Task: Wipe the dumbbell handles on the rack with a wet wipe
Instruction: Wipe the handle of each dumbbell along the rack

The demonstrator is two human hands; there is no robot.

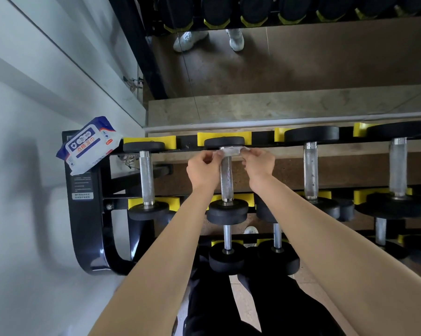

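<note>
A white wet wipe lies draped over the far end of a knurled silver dumbbell handle, the second from the left on the top tier of the black rack. My left hand pinches the wipe's left end and my right hand pinches its right end, one on each side of the handle. Other silver handles stand to the left and to the right, each between black weight heads.
A blue and white wet wipe pack rests on the rack's left end, against the pale wall. A mirror behind the rack reflects white shoes and dumbbells. Lower tiers hold more dumbbells. My dark trousers show below.
</note>
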